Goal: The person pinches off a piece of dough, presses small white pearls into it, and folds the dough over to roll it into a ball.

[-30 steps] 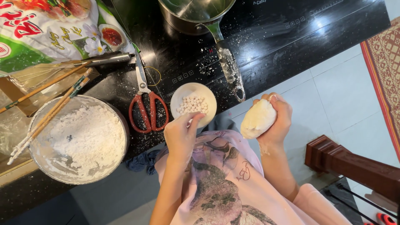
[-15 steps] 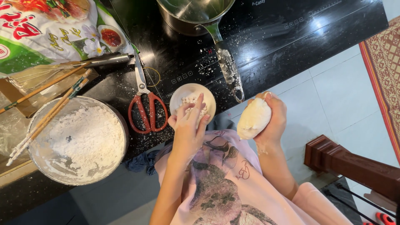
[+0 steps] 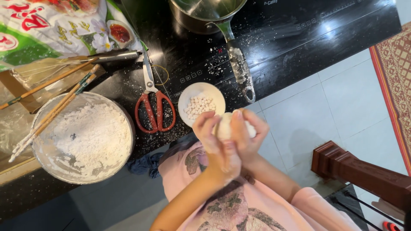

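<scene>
Over the bench edge: both hands meet just off the front lip of the black bench point(image 3: 299, 51), above pale floor tiles, with the person's pink shirt below.
Left hand: the left hand point(image 3: 216, 141) is cupped with fingers curled round the near side of a lump of white dough point(image 3: 225, 126); the grip is closed on it.
Right hand: the right hand point(image 3: 248, 137) wraps the other side, fingers folded over the top, so the dough is pressed between both palms and mostly hidden.
Dough: only a pale strip shows between the fingers, so its shape cannot be told.
Nearest thing: a small white dish of tiny white pellets point(image 3: 201, 105) sits at the bench edge, just beside the fingertips.
Progress, as a judgement: flour is out and used, the lump is formed and floured, and the pellets are made; the dough looks mid-shaping, with the big metal bowl of white flour point(image 3: 83, 137) well filled.
Others on the bench: red-handled scissors point(image 3: 154, 107) lie between bowl and dish; wooden chopsticks point(image 3: 51, 111) rest across the bowl rim; a steel saucepan point(image 3: 207, 13) stands at the back, its floury handle reaching toward the dish; a printed flour bag point(image 3: 47, 30) lies far left.
Edges and room: the dish and saucepan handle sit at the lip; open floor lies to the right, until a dark wooden chair point(image 3: 359, 171).
</scene>
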